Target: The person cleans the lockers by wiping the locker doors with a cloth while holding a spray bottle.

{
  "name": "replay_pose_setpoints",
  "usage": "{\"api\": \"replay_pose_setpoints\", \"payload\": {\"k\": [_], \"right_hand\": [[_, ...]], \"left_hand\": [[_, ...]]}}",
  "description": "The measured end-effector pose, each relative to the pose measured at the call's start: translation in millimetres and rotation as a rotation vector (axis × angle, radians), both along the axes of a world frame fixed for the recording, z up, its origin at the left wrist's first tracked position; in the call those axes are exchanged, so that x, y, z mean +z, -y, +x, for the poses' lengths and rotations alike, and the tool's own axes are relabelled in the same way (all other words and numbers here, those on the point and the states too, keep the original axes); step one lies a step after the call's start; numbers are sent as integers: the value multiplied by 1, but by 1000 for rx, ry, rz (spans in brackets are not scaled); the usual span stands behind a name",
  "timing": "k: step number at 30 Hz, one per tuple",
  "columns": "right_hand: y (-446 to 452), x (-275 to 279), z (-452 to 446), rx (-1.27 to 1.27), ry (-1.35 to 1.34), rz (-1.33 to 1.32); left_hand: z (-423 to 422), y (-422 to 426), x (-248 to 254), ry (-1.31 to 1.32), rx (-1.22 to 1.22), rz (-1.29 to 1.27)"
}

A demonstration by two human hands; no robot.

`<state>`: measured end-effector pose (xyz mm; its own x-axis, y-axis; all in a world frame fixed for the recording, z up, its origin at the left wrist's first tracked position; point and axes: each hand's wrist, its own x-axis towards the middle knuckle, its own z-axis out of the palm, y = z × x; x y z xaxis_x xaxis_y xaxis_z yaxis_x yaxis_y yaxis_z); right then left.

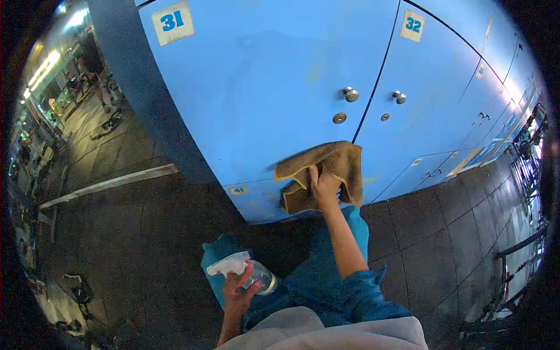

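My right hand (pixel 325 188) presses a brown cloth (pixel 341 158) with yellowish edging against the lower part of a blue locker door (pixel 251 105) marked 31. The cloth is bunched and folded around my fingers, and part of it hangs loose. Above it are a round silver knob (pixel 350 94) and a keyhole lock (pixel 339 118). In my left hand (pixel 238 291), low near my knee, is a clear spray bottle (pixel 262 278) with a white trigger head. My fingers wrap around its neck.
Locker door 32 (pixel 431 81) adjoins on the right, with more lockers beyond. Dark floor tiles (pixel 431 233) lie below. Gym equipment (pixel 108 123) stands at the far left, and dark frames (pixel 519 245) line the right side. A pale strip (pixel 111 185) crosses the floor at left.
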<state>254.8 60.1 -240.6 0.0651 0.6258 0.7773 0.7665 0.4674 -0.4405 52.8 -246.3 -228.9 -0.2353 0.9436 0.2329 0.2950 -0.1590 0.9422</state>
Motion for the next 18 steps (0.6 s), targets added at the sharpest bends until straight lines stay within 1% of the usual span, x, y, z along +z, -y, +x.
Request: {"api": "replay_pose_setpoints", "payload": {"k": [3, 4, 6, 9, 10, 13, 15, 16, 18], "right_hand": [[3, 6, -21, -102, 14, -25], [6, 13, -28, -48, 54, -58], [13, 28, -42, 59, 134, -128], [17, 42, -68, 329, 150, -345], [17, 40, -77, 340, 200, -270], [14, 24, -103, 403, 333, -83], [10, 11, -115, 487, 400, -9], [9, 7, -113, 575, 373, -102], [5, 4, -107, 749, 315, -284]], "left_hand": [[-2, 2, -6, 68, -14, -23], [-2, 2, -7, 101, -22, -28], [-4, 4, -6, 65, -15, -67], [-5, 2, -8, 46, -10, -60], [-4, 1, -8, 44, -8, -47], [0, -4, -2, 165, -10, 10], [-3, -7, -3, 102, -20, -44], [-4, -8, -2, 70, -23, -69], [-5, -16, 7, 12, -39, -10]]}}
